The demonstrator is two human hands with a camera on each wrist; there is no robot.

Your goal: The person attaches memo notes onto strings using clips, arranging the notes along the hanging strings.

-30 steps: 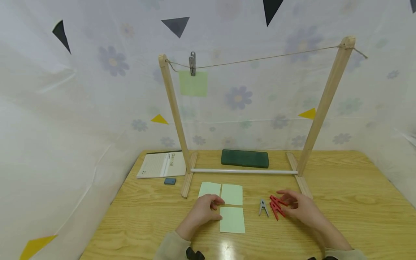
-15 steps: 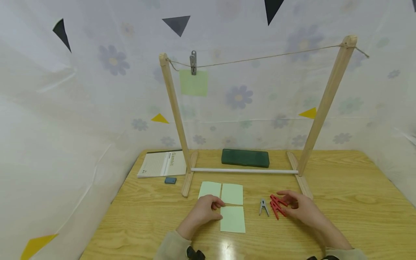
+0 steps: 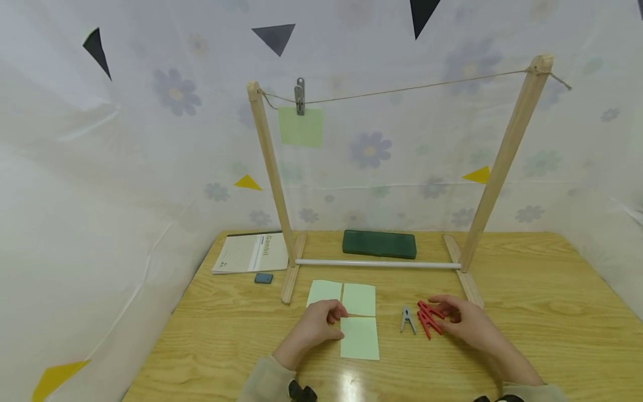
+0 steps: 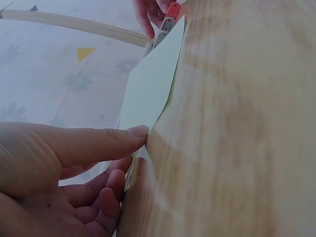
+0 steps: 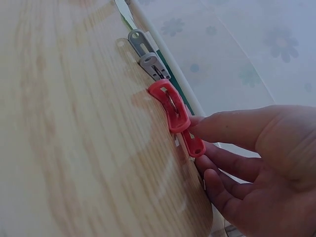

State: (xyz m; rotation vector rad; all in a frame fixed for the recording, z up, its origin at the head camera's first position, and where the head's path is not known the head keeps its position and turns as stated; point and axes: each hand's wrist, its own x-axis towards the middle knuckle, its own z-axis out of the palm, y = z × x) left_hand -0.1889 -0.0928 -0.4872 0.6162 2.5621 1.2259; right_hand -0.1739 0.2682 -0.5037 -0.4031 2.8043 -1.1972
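Observation:
Three pale green paper sheets lie on the table in the head view: a near sheet (image 3: 359, 339), a back right sheet (image 3: 359, 300) and a back left sheet (image 3: 323, 290) partly covered by my left hand (image 3: 312, 326). That hand's thumb touches the near sheet's left edge, its fingers loosely bent beside the paper. Two red clothespins (image 3: 428, 322) lie crossed at the fingertips of my right hand (image 3: 464, 319). In the right wrist view, my thumb touches one red clothespin (image 5: 180, 123), with the other fingers loose beside it. A grey clothespin (image 3: 406, 314) lies just left of the red pair.
Behind the sheets stands a wooden frame (image 3: 497, 167) with a white crossbar (image 3: 377, 264). From its string (image 3: 402, 90) hangs a green sheet (image 3: 300, 131) under a grey clothespin (image 3: 300, 96). A green case (image 3: 379, 244), notepad (image 3: 249, 254) and small blue block (image 3: 263, 278) lie farther back.

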